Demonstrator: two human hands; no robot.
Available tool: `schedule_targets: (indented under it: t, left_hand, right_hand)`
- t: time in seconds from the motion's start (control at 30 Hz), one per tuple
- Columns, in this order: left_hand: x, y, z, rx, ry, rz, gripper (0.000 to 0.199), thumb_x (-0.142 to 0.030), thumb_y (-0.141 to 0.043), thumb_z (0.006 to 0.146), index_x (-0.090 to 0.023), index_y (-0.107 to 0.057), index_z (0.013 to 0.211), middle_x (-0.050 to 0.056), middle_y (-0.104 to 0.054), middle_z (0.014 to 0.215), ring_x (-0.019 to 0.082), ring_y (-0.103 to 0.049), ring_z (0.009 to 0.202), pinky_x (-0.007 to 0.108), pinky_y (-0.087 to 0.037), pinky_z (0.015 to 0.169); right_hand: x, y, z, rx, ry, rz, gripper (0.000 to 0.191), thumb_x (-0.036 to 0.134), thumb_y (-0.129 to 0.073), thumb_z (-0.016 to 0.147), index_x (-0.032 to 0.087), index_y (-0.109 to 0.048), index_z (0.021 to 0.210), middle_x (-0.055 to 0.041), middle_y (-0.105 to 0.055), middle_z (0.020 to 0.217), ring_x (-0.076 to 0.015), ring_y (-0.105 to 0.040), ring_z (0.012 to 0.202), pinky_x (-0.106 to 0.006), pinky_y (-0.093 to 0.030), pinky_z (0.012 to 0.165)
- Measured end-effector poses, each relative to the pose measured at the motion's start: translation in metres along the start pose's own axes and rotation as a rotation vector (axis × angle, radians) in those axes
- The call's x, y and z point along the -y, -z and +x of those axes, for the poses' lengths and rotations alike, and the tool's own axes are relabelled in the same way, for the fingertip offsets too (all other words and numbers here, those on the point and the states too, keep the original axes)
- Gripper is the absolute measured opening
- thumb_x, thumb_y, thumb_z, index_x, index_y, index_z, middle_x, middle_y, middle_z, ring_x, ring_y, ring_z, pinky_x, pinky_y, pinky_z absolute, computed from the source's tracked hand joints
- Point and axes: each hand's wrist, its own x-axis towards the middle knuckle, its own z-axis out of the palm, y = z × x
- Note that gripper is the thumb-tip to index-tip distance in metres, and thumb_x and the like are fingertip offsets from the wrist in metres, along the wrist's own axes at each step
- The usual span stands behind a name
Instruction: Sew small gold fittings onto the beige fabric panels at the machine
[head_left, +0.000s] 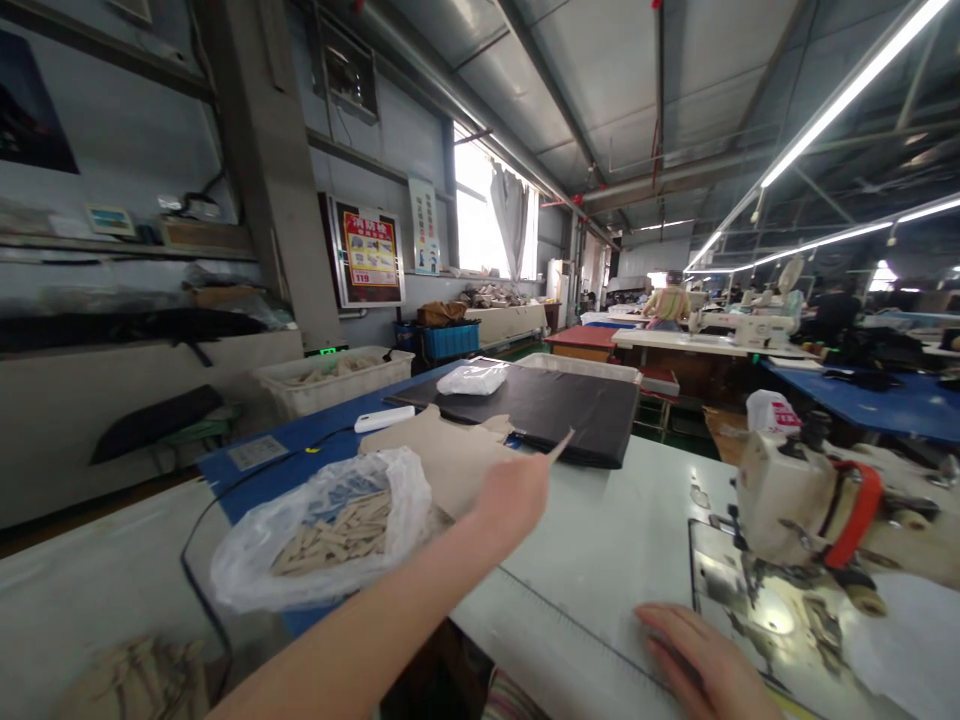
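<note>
My left hand [514, 492] reaches out over the table with its fingers closed on a small beige fabric piece [562, 446], whose pointed end sticks out past them. Beneath and beside that hand lie larger beige fabric pieces [427, 450]. My right hand [697, 655] rests on the pale tabletop, fingers stretched out, just left of the sewing machine's lit needle plate [772, 612]. Nothing shows in it. Left of my forearm, a white plastic bag [247, 560] stands open, full of small folded beige strips [341, 535].
The sewing machine [795, 510] fills the right side. A black folded sheet [570, 400] carries a clear plastic packet [472, 378]. A white device [384, 419] with a black cable lies near the bag. More beige pieces [142, 680] sit at lower left. A person [666, 305] is farther back.
</note>
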Motion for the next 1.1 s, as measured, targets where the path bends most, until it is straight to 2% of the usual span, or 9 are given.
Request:
schedule_targets:
  t: [0.23,0.5,0.57,0.7,0.8,0.87,0.9,0.97,1.1]
  left_hand:
    - [-0.081,-0.063,-0.033,0.189,-0.279,-0.285,0.024,-0.025,-0.049,0.079,-0.015,-0.070,0.085,0.012,-0.071,0.081,0.025,-0.066,0.077,0.031,-0.050,0.066]
    - [-0.073,-0.091,-0.034,0.250,-0.305,-0.830,0.026,-0.021,-0.051,0.074,-0.016,-0.063,0.096,0.005,-0.070,0.090,0.018,-0.065,0.081,0.026,-0.052,0.072]
    - [-0.054,-0.090,-0.053,0.171,-0.254,-0.927,0.032,-0.018,-0.052,0.073,-0.017,-0.060,0.104,0.005,-0.068,0.099,0.016,-0.064,0.087,0.025,-0.051,0.078]
    - [0.015,-0.061,-0.098,-0.238,-0.212,-0.750,0.023,-0.026,-0.050,0.080,-0.026,-0.065,0.099,0.004,-0.067,0.107,0.020,-0.061,0.099,0.031,-0.045,0.094]
    - [0.086,-0.015,-0.114,-0.637,0.113,-0.641,0.019,-0.038,-0.052,0.078,-0.026,-0.065,0.085,0.001,-0.070,0.091,0.021,-0.064,0.088,0.033,-0.048,0.088]
    - [0.133,0.014,-0.113,-0.786,0.408,-0.615,0.031,-0.047,-0.050,0.076,-0.024,-0.061,0.093,0.001,-0.069,0.089,0.023,-0.065,0.083,0.037,-0.051,0.083]
    - [0.154,0.024,-0.109,-0.784,0.503,-0.553,0.035,-0.051,-0.047,0.075,-0.023,-0.061,0.090,0.002,-0.069,0.084,0.024,-0.065,0.077,0.038,-0.052,0.078]
    - [0.187,0.033,-0.100,-0.489,0.553,-0.310,0.034,-0.048,-0.048,0.070,-0.021,-0.063,0.085,0.005,-0.069,0.081,0.027,-0.065,0.071,0.041,-0.051,0.073]
    - [0.213,0.016,-0.082,-0.174,0.274,-0.085,0.033,-0.040,-0.052,0.066,-0.019,-0.065,0.088,0.007,-0.070,0.096,0.030,-0.063,0.091,0.039,-0.046,0.086]
  right_hand:
    - [-0.008,0.006,-0.006,-0.271,-0.051,-0.130,0.026,0.026,-0.046,0.089,0.018,-0.058,0.111,-0.0086,-0.066,0.107,-0.0193,-0.063,0.099,-0.028,-0.053,0.085]
    - [-0.010,0.001,-0.002,-0.071,-0.151,-0.131,0.028,0.026,-0.042,0.090,0.019,-0.060,0.110,-0.0073,-0.067,0.106,-0.0178,-0.065,0.095,-0.028,-0.054,0.082]
    - [-0.008,0.002,-0.001,-0.002,-0.124,-0.191,0.027,0.026,-0.046,0.087,0.019,-0.063,0.106,-0.0075,-0.068,0.104,-0.0201,-0.066,0.093,-0.031,-0.055,0.081]
    - [-0.010,0.002,-0.002,0.057,-0.072,-0.285,0.027,0.030,-0.050,0.085,0.020,-0.068,0.102,-0.0084,-0.067,0.108,-0.0244,-0.065,0.096,-0.037,-0.055,0.081]
    - [-0.015,-0.001,-0.006,0.054,-0.055,-0.291,0.030,0.034,-0.048,0.086,0.020,-0.067,0.105,-0.0083,-0.066,0.110,-0.0246,-0.065,0.096,-0.037,-0.055,0.080]
    - [-0.017,-0.003,-0.009,0.054,-0.045,-0.309,0.031,0.035,-0.047,0.087,0.020,-0.067,0.106,-0.0084,-0.066,0.110,-0.0248,-0.065,0.096,-0.037,-0.055,0.080]
    - [-0.017,-0.004,-0.009,0.060,-0.045,-0.325,0.032,0.035,-0.047,0.087,0.020,-0.067,0.106,-0.0083,-0.066,0.111,-0.0249,-0.065,0.096,-0.038,-0.055,0.081]
    - [-0.016,-0.006,-0.010,0.072,-0.050,-0.357,0.032,0.034,-0.045,0.088,0.020,-0.067,0.107,-0.0082,-0.066,0.112,-0.0254,-0.065,0.097,-0.040,-0.054,0.082]
    - [-0.018,-0.007,-0.014,0.084,-0.082,-0.352,0.032,0.034,-0.045,0.088,0.021,-0.066,0.109,-0.0078,-0.064,0.114,-0.0250,-0.063,0.100,-0.042,-0.053,0.085]
